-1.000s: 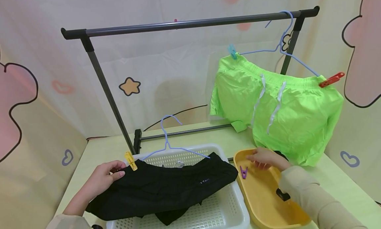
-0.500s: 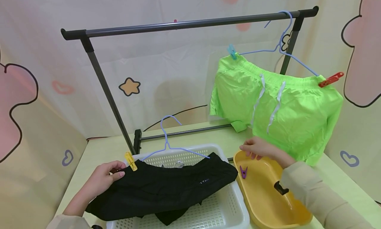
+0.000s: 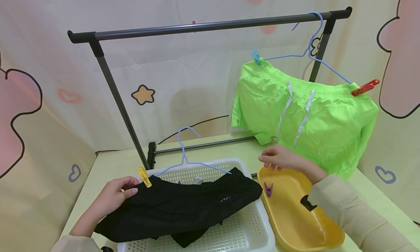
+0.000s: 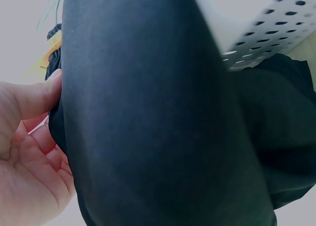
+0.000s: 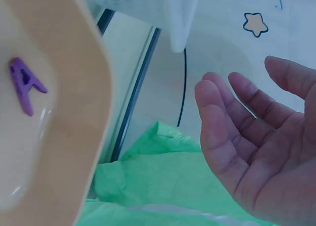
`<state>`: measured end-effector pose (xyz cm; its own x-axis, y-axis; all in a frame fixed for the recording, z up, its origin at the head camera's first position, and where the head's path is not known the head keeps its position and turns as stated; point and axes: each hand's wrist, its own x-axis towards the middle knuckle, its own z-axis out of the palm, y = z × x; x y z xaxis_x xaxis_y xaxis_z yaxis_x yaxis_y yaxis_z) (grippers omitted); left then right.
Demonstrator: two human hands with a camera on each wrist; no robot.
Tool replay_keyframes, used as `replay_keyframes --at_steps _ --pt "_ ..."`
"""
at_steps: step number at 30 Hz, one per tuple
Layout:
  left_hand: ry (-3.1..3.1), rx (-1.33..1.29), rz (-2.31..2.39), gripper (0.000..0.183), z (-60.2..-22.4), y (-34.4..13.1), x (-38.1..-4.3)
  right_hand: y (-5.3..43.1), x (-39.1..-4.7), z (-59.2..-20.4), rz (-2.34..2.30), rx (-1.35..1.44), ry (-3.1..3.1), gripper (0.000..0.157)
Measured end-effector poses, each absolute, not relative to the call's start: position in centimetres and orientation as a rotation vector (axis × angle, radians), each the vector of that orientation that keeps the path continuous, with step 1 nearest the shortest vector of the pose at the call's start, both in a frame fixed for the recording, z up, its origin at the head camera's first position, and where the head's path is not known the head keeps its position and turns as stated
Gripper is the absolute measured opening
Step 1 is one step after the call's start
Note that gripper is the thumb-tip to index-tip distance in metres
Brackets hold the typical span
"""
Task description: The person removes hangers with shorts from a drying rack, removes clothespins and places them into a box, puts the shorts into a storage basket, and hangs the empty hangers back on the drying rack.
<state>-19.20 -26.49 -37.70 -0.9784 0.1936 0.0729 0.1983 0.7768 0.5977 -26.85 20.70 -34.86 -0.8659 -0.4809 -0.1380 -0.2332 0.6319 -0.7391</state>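
Since a second ago, the person's bare right hand (image 3: 281,158) has shifted from over the shallow yellow plastic tray (image 3: 292,215) to just above its far end. Its fingers are loosely bent and hold nothing, the thumb standing apart from them. One small purple clothespin (image 3: 268,189) lies inside the tray, near its left wall.

The bare left hand (image 3: 115,193) stays at the left end of a black cloth garment (image 3: 183,204), pinching its edge between thumb and fingers. That garment spreads above a white perforated plastic basket (image 3: 229,232), and a yellow clothespin (image 3: 144,177) grips it just beside the left hand, at one end of a thin blue hanger (image 3: 183,155).

Bright green shorts (image 3: 259,95) with white drawstrings hang at the right of a dark metal rack (image 3: 203,26).
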Motion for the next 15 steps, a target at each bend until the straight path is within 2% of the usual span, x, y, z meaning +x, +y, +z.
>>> replay_keyframes --at_steps 15 --pt "-2.968 -0.319 -0.996 0.010 -37.7 -26.7 -19.3 17.9 -26.7 -32.2 -1.131 -0.754 2.529 0.023"
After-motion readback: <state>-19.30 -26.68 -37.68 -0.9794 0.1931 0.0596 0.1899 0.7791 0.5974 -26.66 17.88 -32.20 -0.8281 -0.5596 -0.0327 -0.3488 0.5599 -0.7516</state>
